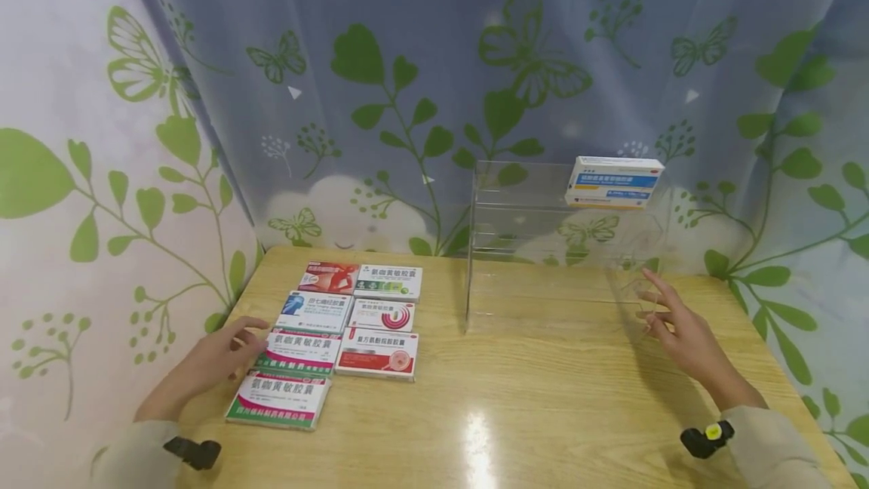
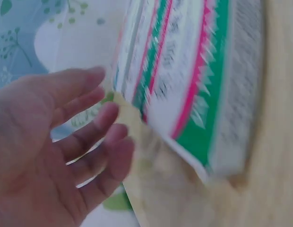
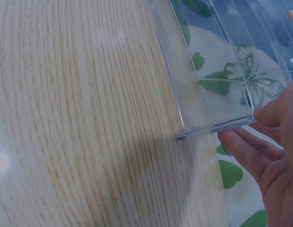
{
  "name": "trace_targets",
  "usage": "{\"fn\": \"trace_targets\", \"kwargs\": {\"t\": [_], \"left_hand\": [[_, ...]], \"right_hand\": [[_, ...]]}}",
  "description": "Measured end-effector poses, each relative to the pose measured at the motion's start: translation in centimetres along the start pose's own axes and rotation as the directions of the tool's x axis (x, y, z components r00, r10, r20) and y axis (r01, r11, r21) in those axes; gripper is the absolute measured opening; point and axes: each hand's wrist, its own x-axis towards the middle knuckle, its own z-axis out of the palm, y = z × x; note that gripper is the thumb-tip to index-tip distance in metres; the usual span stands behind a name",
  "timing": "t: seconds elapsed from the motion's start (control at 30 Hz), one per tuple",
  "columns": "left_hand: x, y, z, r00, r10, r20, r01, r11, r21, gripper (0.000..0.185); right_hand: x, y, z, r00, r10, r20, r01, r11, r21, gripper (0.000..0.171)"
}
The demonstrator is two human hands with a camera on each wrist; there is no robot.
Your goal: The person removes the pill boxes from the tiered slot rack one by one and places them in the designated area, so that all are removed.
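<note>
Several flat medicine boxes lie in two columns on the left of the table in the head view. My left hand [image 1: 227, 353] is beside the left column, fingers loosely bent and holding nothing. Closest to it are two white, pink and green boxes, an upper one [image 1: 302, 349] and a lower one [image 1: 278, 398]; the left wrist view shows a gap between the fingers and the lower box [image 2: 198, 94]. A clear tiered display rack [image 1: 516, 296] stands to the right, a blue-and-white medicine box [image 1: 614, 183] on its top tier. My right hand [image 1: 686, 338] pinches the rack's right side panel between thumb and fingers.
The right column holds a white-and-green box [image 1: 388, 281], a white box with a red ring [image 1: 382, 315] and a red-and-white box [image 1: 376, 353]. A leaf-patterned curtain [image 1: 421, 134] hangs behind and beside the wooden table [image 1: 543, 413].
</note>
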Motion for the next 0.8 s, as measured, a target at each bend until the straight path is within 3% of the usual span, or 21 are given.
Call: {"fn": "trace_targets", "kwargs": {"t": [0.13,0.27,0.33,0.57,0.8], "left_hand": [[1.6,2.7,0.1,0.987,0.11,-0.116,-0.1,0.991,0.083,0.039],[3.4,6.7,0.1,0.964,0.195,-0.181,-0.171,0.976,0.137,0.037],[4.5,8.9,0.2,0.954,0.229,-0.196,-0.203,0.969,0.141,0.038],[8.3,17.3,0.4,0.884,0.407,-0.231,-0.398,0.913,0.086,0.036],[11.2,25.7,0.8,0.83,0.512,-0.22,-0.498,0.859,0.12,0.037]], "right_hand": [[-0.1,-0.2,0.0,1.0,0.006,-0.001,-0.006,1.0,-0.004,0.089],[-0.1,-0.1,-0.1,1.0,0.005,0.0,-0.005,1.0,0.008,0.089],[-0.1,-0.1,-0.1,1.0,0.006,0.0,-0.006,1.0,0.007,0.089],[0.0,0.0,0.0,1.0,0.0,-0.001,0.0,1.0,-0.002,0.089],[0.0,0.2,0.1,1.0,0.004,0.006,-0.004,1.0,0.01,0.089]]}}
